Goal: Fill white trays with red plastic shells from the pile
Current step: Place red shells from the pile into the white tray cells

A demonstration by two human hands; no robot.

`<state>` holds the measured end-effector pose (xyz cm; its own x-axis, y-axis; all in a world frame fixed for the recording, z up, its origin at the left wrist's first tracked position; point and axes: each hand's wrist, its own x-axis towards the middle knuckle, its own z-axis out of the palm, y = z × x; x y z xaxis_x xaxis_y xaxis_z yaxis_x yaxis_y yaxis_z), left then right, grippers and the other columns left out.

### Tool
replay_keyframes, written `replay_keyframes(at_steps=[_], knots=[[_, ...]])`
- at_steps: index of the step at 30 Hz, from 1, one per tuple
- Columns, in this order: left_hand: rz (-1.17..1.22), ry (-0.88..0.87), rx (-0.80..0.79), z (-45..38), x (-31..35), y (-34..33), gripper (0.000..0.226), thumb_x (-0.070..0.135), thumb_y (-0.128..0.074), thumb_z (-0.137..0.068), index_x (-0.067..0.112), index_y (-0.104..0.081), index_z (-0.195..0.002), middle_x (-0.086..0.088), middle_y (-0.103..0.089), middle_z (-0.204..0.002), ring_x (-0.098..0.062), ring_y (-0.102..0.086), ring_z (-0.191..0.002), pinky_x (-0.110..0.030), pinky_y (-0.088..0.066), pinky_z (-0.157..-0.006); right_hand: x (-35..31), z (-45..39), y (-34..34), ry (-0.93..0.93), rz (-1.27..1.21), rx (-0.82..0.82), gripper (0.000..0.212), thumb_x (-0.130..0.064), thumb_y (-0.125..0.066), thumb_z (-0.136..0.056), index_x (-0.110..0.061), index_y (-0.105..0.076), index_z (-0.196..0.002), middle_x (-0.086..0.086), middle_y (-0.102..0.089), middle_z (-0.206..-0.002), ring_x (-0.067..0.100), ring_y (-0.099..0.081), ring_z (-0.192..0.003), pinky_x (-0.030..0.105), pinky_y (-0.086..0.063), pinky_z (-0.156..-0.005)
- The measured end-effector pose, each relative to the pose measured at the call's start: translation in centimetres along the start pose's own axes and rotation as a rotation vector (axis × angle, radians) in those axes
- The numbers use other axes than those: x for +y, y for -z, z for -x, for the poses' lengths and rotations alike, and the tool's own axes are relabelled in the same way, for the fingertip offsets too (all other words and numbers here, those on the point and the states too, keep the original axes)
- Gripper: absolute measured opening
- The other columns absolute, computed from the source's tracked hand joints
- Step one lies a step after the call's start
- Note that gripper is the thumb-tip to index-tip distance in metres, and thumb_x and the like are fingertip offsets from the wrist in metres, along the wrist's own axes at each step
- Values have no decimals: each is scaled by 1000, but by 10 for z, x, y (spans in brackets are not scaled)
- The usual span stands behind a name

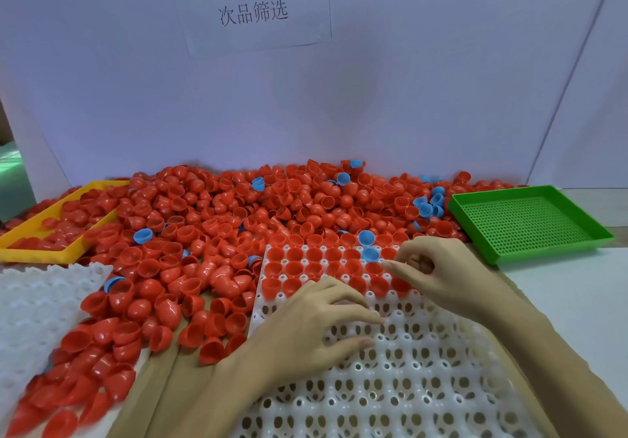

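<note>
Three far rows are red already, but your right hand (438, 267), fingers curled with nothing visible in them, sits by a blue shell (369, 254) on the white tray (424, 369) that could get left in, while your left hand (316, 322) rests flat and open.

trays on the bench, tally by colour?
White trays: 2, one under the hands, one at the left edge
Yellow tray: 1, far left, holding red shells
Green tray: 1, far right, nothing visible in it
Total: 4 trays
</note>
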<state>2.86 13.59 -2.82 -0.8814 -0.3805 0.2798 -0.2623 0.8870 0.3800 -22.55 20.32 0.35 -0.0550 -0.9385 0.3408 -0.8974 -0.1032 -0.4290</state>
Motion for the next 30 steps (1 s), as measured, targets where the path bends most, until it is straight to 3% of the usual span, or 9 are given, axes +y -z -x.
replay_keyframes(at_steps=[3, 5, 7, 10, 13, 19, 22, 26, 30], knots=[[3, 19, 11, 0, 1, 0, 36, 58, -55, -102, 44, -67, -133, 27, -57, -130, 8, -43, -129, -20, -33, -112, -3, -1, -4, 22, -66, 8, 6, -38, -72, -94, -39, -74, -89, -18, -65, -93, 1, -63, -85, 24, -51, -74], [-6, 29, 19, -1, 1, 0, 35, 57, -56, -102, 44, -67, -133, 27, -57, -130, 7, -43, -129, -21, -34, -111, -3, -1, -8, 67, -71, -52, 16, -32, -71, -97, -37, -78, -111, -23, -68, -120, -3, -64, -110, 25, -55, -93], [-14, 34, 26, -2, 1, 0, 34, 56, -56, -103, 44, -66, -133, 27, -56, -131, 7, -42, -129, -22, -35, -110, -5, -1, -11, 91, -53, -158, 31, -34, -64, -102, -38, -70, -132, -25, -59, -143, -11, -48, -134, 24, -43, -114], [-7, 31, 32, -1, 0, -1, 35, 55, -56, -102, 44, -65, -134, 27, -54, -132, 6, -42, -130, -22, -35, -110, -7, -1, -18, 84, -14, -308, 40, -44, -52, -107, -38, -58, -146, -30, -44, -154, -18, -26, -146, 36, -18, -131], [-3, 38, 77, -1, -1, -1, 40, 59, -54, -103, 41, -63, -137, 27, -48, -139, 4, -39, -135, -18, -31, -113, -9, 0, -17, 96, -53, -302, 42, -52, -47, -105, -38, -62, -141, -29, -46, -153, -19, -25, -146, 38, -7, -132], [-128, 156, -6, -3, -4, -5, 69, 76, -11, -103, 44, -26, -162, 32, -2, -169, 13, 11, -152, -21, 12, -123, 9, -4, -4, -41, -108, 47, 36, -37, -58, -104, -28, -67, -138, -17, -65, -138, -7, -54, -131, 34, -44, -117], [-182, 179, -81, -4, -5, -8, 74, 77, -4, -101, 43, -17, -165, 30, 2, -170, 17, 17, -149, -20, 20, -120, 28, -6, -8, -142, -26, 179, 35, -23, -59, -105, -15, -66, -138, -3, -65, -138, 13, -57, -132, 39, -45, -116], [-191, 181, -84, -3, -3, -7, 74, 76, -4, -100, 43, -17, -165, 31, 0, -170, 20, 15, -147, -18, 19, -120, 47, -7, -17, -320, 34, 239, 38, -22, -55, -107, -6, -63, -140, 12, -49, -155, 28, -40, -147, 43, -30, -125], [-187, 181, -83, -3, 0, -5, 73, 76, -4, -100, 44, -11, -165, 33, 7, -168, 22, 23, -143, -14, 21, -117, 58, -6, -22, -467, -38, 115, 44, -37, -39, -112, -12, -74, -123, 18, -23, -170, 28, -15, -160, 48, -14, -130]])
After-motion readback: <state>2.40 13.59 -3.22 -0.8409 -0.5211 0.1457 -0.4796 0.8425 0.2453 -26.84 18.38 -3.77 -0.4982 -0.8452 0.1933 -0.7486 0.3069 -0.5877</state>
